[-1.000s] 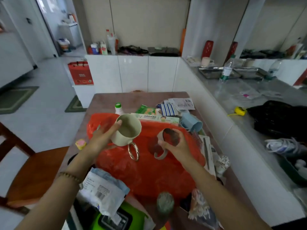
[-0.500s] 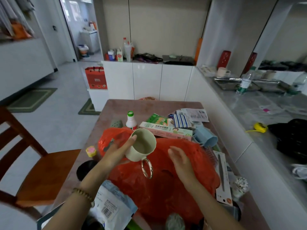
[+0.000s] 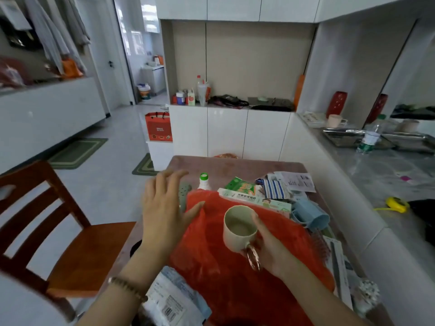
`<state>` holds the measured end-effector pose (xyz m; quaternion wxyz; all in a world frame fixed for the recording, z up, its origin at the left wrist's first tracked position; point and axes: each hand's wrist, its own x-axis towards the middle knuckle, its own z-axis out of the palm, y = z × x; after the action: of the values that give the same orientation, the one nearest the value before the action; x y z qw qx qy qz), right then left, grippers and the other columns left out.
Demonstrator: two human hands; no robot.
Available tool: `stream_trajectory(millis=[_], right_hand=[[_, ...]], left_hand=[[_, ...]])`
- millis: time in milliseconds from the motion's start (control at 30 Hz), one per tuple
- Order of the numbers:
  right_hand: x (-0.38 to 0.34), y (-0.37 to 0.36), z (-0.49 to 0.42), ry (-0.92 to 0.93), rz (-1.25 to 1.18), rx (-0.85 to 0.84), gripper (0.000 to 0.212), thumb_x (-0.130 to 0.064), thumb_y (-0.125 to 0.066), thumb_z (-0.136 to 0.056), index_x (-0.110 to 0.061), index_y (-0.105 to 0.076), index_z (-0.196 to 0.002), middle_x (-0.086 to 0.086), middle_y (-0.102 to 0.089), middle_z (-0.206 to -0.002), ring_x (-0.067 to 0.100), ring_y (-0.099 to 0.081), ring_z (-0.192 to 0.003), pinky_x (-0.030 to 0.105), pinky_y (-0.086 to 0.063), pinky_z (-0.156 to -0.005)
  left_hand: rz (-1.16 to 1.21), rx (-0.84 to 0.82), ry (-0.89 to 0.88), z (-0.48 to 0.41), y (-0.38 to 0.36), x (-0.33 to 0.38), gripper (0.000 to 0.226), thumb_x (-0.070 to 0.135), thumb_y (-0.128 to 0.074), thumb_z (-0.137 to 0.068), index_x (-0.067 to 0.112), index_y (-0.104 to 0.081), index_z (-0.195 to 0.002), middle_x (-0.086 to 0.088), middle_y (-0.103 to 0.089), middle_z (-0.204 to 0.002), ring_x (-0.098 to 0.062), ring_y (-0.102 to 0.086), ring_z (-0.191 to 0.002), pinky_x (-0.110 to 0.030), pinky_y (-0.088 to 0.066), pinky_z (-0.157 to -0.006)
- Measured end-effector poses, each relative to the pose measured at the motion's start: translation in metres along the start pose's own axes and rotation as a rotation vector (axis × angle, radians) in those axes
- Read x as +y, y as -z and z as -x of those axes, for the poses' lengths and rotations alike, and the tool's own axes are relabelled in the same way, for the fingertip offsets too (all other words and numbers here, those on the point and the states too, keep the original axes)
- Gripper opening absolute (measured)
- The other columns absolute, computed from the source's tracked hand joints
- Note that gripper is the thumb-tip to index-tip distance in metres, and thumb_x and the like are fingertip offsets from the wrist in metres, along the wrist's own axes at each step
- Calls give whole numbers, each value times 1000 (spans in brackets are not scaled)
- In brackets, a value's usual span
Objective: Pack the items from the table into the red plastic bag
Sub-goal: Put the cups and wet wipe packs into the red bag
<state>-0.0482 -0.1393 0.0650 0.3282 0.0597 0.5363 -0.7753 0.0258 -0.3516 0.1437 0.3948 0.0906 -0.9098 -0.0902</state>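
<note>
The red plastic bag (image 3: pixel 235 278) lies spread flat over the middle of the table. My right hand (image 3: pixel 270 250) holds a cream mug (image 3: pixel 237 229) with a gold ring handle just above the bag. My left hand (image 3: pixel 164 208) hovers open at the bag's left edge, thumb touching the plastic. Behind the bag lie a long toothpaste box (image 3: pixel 254 201), a green packet (image 3: pixel 242 185), a small white bottle with a green cap (image 3: pixel 203 182), a striped cloth (image 3: pixel 274 189) and a blue cup (image 3: pixel 310 214) on its side.
A white pouch with a barcode (image 3: pixel 174 302) lies at the near edge. A long white box (image 3: pixel 339 267) and papers (image 3: pixel 296 181) sit on the table's right side. A wooden chair (image 3: pixel 70 231) stands left; a grey counter (image 3: pixel 388 184) runs along the right.
The mug has passed from my left hand to my right hand. My left hand let go and moved left to the bag's edge. The camera has tilted upward.
</note>
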Motion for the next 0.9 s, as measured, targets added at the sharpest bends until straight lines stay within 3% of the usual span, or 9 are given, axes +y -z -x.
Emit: stream_trajectory(millis=[67,167,267,433,567,667,767,833,900], right_hand=[[5,-3,-15,-31,51,72,52,-55,-60,-81,-18,-60,-118,11,-66,-115,21,-64,-92,35,-56,-71],[18,-3,-35,-65,140,165,61,-57,-67,-75,-21,-55,-123,8,-63,-112,22,-62,-91,34,-55,-68],[32,7,-46,-70,112,210,63,-54,-68,-75,-22,-52,-127,6,-63,-117,23,-63,-99,31,-53,-67],[49,26,-31,-67,53,288,55,-40,-56,-90,-11,-46,-136,8,-57,-119,24,-55,-106,36,-44,-88],[47,17,1,57,61,199,38,-32,-52,-93,-15,-54,-127,8,-58,-124,21,-57,-109,34,-45,-90],[48,-8,28,79,102,29,26,-31,-46,-96,-18,-62,-112,7,-66,-119,19,-63,-107,32,-50,-88],[63,-29,45,38,201,-130,34,-33,-45,-94,-14,-61,-118,4,-69,-119,19,-65,-111,33,-50,-93],[78,-39,50,6,385,-205,33,-31,-47,-95,-16,-61,-120,0,-68,-120,14,-63,-114,28,-49,-96],[93,-47,51,-12,534,-226,31,-29,-54,-93,-17,-62,-120,-5,-67,-119,10,-62,-113,16,-50,-87]], left_hand=[[168,-296,306,1,-11,-19,73,51,-71,-73,17,-44,-132,-7,-54,-126,-21,-50,-113,-36,-43,-95],[650,-498,594,10,-27,-31,34,28,-67,-85,5,-63,-109,-5,-70,-89,-1,-67,-79,-31,-56,-79],[781,-438,648,24,-39,-39,21,19,-63,-88,4,-67,-103,-5,-70,-83,-11,-67,-75,-26,-56,-72],[802,-426,690,37,-42,-43,16,12,-60,-90,-1,-64,-98,-9,-66,-84,-23,-64,-80,-23,-52,-69],[782,-379,655,39,-39,-57,13,10,-62,-88,0,-64,-96,-6,-63,-79,-14,-59,-70,-7,-47,-54],[809,-408,679,39,-28,-75,7,20,-61,-89,14,-60,-92,-3,-63,-81,-15,-61,-69,-15,-49,-50],[775,-441,654,55,-15,-93,7,28,-62,-87,22,-59,-89,0,-65,-85,-21,-64,-79,-25,-51,-65],[702,-491,646,74,-5,-103,23,32,-64,-85,16,-61,-101,-1,-66,-95,-20,-63,-91,-30,-51,-79],[521,-561,613,100,3,-118,47,41,-67,-81,13,-56,-116,2,-60,-109,-18,-58,-103,-30,-46,-89]])
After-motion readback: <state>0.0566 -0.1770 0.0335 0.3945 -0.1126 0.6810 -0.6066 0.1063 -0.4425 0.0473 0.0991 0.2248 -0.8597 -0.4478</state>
